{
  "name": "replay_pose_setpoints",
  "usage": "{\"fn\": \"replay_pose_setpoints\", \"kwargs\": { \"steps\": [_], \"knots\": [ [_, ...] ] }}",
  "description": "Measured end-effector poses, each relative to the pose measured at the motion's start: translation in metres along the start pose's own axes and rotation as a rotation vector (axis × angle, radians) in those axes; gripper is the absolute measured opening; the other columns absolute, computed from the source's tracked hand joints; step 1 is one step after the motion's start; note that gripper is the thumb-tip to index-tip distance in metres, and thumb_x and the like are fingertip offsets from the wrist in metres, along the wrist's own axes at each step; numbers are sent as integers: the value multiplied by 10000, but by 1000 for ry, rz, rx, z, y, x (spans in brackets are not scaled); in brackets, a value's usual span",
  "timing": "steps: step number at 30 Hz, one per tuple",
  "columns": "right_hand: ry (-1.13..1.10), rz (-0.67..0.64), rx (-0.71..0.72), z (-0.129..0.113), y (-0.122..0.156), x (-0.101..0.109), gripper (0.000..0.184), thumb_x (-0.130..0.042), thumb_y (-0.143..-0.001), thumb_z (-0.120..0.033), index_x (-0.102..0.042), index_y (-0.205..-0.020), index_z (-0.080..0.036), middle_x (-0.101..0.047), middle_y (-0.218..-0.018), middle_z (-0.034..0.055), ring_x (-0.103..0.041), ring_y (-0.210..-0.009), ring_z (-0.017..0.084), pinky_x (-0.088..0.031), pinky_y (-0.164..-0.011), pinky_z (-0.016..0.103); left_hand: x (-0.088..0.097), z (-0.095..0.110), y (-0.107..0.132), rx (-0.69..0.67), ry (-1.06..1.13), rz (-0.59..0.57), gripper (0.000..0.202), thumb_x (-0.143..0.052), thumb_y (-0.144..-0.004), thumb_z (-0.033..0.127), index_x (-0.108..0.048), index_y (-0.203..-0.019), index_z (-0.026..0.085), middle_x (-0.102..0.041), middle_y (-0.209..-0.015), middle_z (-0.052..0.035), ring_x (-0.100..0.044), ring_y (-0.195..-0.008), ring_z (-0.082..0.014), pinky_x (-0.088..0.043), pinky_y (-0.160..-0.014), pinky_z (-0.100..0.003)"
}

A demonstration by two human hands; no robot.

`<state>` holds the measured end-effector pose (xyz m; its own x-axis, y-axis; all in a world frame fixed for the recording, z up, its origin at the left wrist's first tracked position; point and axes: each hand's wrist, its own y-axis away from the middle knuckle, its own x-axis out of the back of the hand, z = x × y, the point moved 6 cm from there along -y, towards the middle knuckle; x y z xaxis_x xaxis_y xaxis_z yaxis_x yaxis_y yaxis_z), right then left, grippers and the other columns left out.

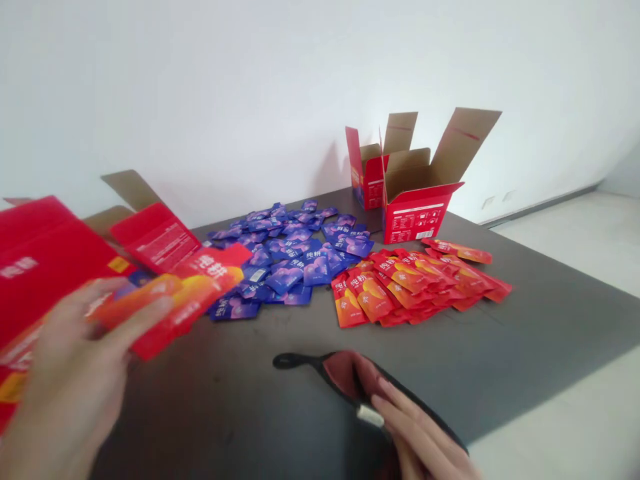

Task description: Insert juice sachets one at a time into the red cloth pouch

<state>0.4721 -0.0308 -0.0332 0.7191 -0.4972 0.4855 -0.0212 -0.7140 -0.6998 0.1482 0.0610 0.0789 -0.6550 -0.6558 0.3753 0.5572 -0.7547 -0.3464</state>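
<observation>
My left hand (83, 360), slightly blurred, is closed around several red-orange sachets (193, 293), held in front of a red carton (43, 260) with raised flaps. My right hand (420, 433) is at the lower middle, fingers together, gripping a black-edged item with a dark-red inner face (345, 377). That item has a black loop at its left end and a white tag; its kind I cannot make out. Beyond lie a heap of purple-blue sachets (285, 250) and, to the right, a pile of red-orange sachets (410, 283).
Two open red cartons, one nearer (417, 213) and one behind it (373, 183), stand at the back of the dark grey table (530, 320) with flaps up. A white wall (240, 87) rises behind. Pale floor (565, 213) shows past the table's right edge.
</observation>
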Motion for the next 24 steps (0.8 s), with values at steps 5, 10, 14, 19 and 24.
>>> {"fn": "replay_pose_setpoints", "kwargs": {
  "steps": [5, 10, 14, 19, 24],
  "knots": [
    [-61, 83, -35, 1, -20, 25, 299, -495, -793, -68, -611, -1030, -209, -622, -1100, 20, -613, -961, 120, -498, -848, 185, -14, -79, 117, 367, -243, -172, 714, -387, -697, 629, -125, -1307, 365, -607, -1097, -48, -610, -950, -235, -533, -778, -350],
    [-77, 96, -64, -8, -31, 35, 298, -497, -794, -65, -610, -1021, -221, -622, -1101, 8, -610, -965, 110, -492, -850, 179, -33, -94, 165, 243, -828, -444, 764, -252, -744, 645, -28, -1372, 270, -667, -937, -109, -625, -879, -314, -476, -791, -489],
    [-117, 4, -68, -14, -32, 20, 282, -486, -806, -76, -611, -1018, -213, -624, -1097, 16, -600, -985, 104, -483, -857, 173, -23, -86, 162, -205, -813, -601, 601, -322, -726, 604, -382, -1281, 383, -518, -1262, -58, -444, -1172, -326, -366, -954, -522],
    [-183, -66, -81, -21, -34, 0, 277, -461, -825, -91, -613, -1027, -207, -625, -1098, 19, -578, -1026, 99, -459, -890, 177, -16, -101, 145, -459, -680, -839, 448, -425, -769, 490, -447, -1214, 447, -405, -1351, 36, -389, -1224, -281, -345, -995, -504],
    [-254, -39, -97, -34, -47, -5, 254, -462, -831, -115, -630, -992, -217, -638, -1073, 10, -584, -1014, 97, -455, -891, 181, -38, -82, 142, -761, -590, -844, 365, -456, -821, 417, -516, -1175, 350, -584, -1178, 41, -478, -1152, -193, -423, -950, -389]
  ]
}}
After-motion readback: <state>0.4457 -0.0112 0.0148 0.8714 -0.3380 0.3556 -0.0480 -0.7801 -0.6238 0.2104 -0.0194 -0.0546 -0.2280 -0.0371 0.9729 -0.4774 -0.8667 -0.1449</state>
